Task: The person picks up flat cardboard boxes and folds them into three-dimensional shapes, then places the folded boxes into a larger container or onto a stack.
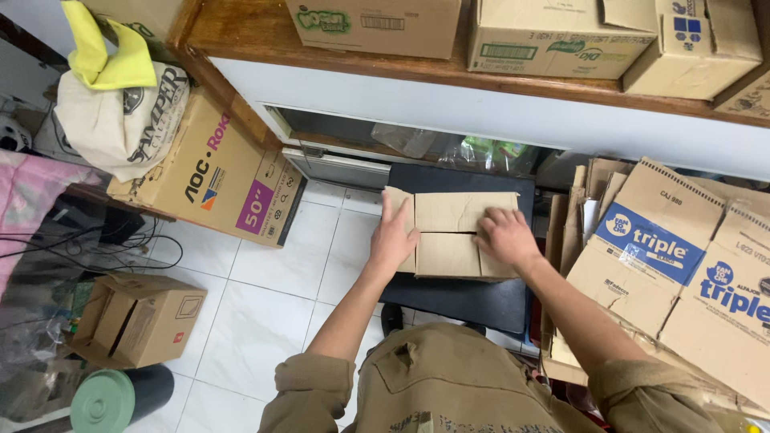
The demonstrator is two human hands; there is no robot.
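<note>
I stand over a floor of white square tiles (265, 305), which fills the lower left and centre of the frame. In the middle sits a dark, flat-topped desk (473, 301), and on it lies the small brown cardboard box with folded flaps (453, 232). My left hand (393, 236) presses flat on the box's left flaps, fingers spread and open, gripping nothing. My right hand (505, 236) rests on the right flaps with the fingers curled down onto the cardboard; the grip is not closed around anything, only laid on top.

Across the top of the frame runs a brown wooden shelf (241, 32) carrying several closed cardboard cartons (553, 36). Below it is a white wall face with a dark opening holding clear plastic bags (417, 140).

At the right edge, a leaning stack of flattened cardboard cartons with blue printed panels (674, 256) stands just beside the desk, closing that side. At the upper left, a large flat cardboard carton with a purple patch (220, 180) leans against the shelf post, with a cream cloth bag (120, 116) and a yellow cloth (104, 52) above it. In the lower left stand an open small cardboard box (140, 321) and a black cylinder with a green lid (116, 397). Open tile lies between these and the desk.
</note>
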